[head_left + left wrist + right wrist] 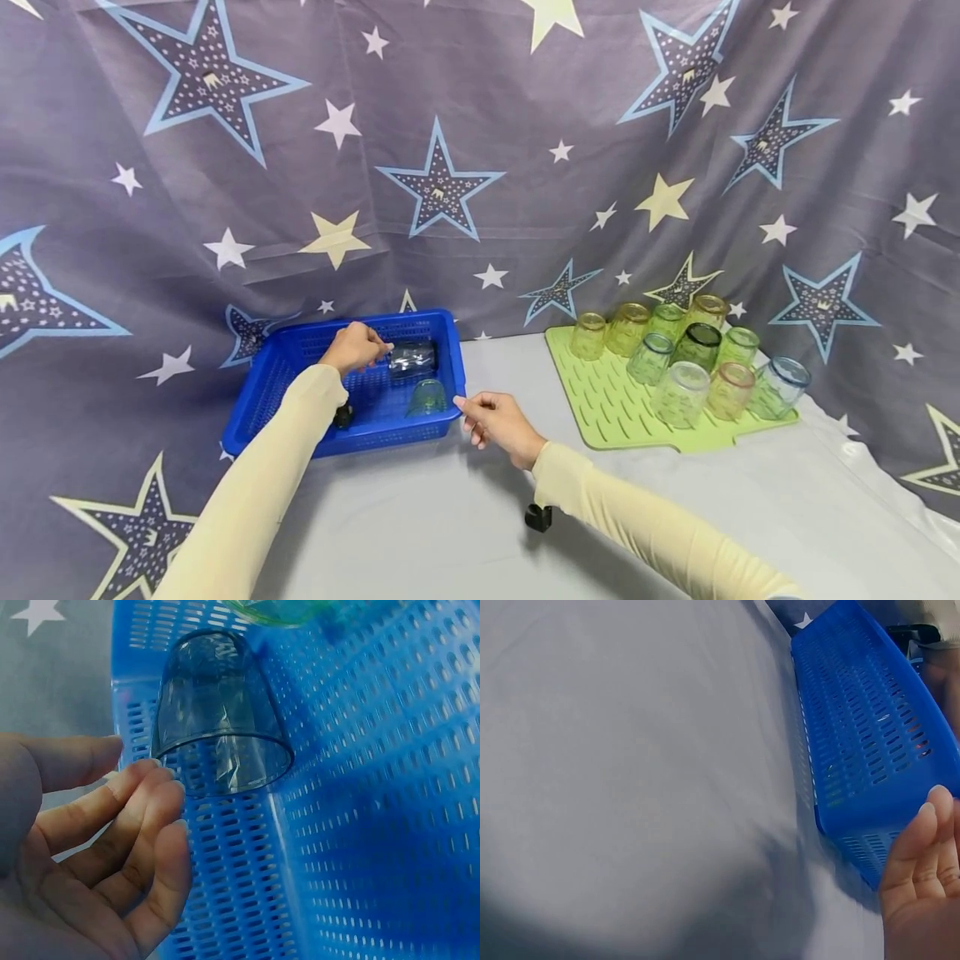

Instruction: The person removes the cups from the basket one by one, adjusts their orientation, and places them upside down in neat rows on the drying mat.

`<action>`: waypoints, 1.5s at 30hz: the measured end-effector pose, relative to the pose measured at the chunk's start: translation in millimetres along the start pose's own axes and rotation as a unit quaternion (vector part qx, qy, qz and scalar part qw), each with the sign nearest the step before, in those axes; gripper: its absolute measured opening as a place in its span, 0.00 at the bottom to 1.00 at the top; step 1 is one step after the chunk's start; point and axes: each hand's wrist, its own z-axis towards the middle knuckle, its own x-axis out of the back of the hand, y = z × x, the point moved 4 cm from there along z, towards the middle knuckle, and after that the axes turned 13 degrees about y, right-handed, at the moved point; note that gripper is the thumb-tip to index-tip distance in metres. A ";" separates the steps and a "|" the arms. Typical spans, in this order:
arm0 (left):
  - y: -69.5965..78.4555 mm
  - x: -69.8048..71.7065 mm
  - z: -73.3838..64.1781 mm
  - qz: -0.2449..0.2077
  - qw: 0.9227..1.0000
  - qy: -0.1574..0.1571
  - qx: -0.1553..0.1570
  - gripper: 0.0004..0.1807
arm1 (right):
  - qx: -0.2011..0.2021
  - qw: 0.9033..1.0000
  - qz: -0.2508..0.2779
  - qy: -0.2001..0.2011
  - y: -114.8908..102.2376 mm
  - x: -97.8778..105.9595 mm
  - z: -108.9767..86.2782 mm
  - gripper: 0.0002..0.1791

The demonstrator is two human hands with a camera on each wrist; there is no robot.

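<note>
In the head view, a blue perforated plastic basket (255,392) holds a dark tinted drinking glass (412,358) lying on its side and a light green glass (427,397). My left hand (358,346) reaches over the basket beside the dark glass's rim. In the left wrist view, the bent fingers (169,799) lie at that rim, thumb apart; contact cannot be told. My right hand (498,425) pinches the basket's front right corner between thumb and forefinger. The right wrist view has its fingertips (928,817) against the rim, with the thumb's side partly cut off.
To the right, a green drying mat (600,417) bears several upside-down tinted glasses, among them a dark green glass (699,346). A grey cloth (420,525) covers the table. Behind hangs a star-patterned curtain (465,83).
</note>
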 end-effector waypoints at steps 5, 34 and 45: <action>-0.6 -4.8 1.9 0.005 1.000 -0.012 0.006 0.19 | 0.001 1.000 -0.001 0.001 1.2 -0.3 0.4 0.21; -2.9 -18.1 9.8 -0.049 0.998 0.001 0.040 0.10 | 0.002 1.000 -0.003 0.009 4.5 -0.7 3.9 0.22; 15.9 3.6 -0.4 -0.037 0.999 0.006 -0.002 0.12 | 0.010 1.000 -0.006 0.012 5.7 -0.8 3.7 0.23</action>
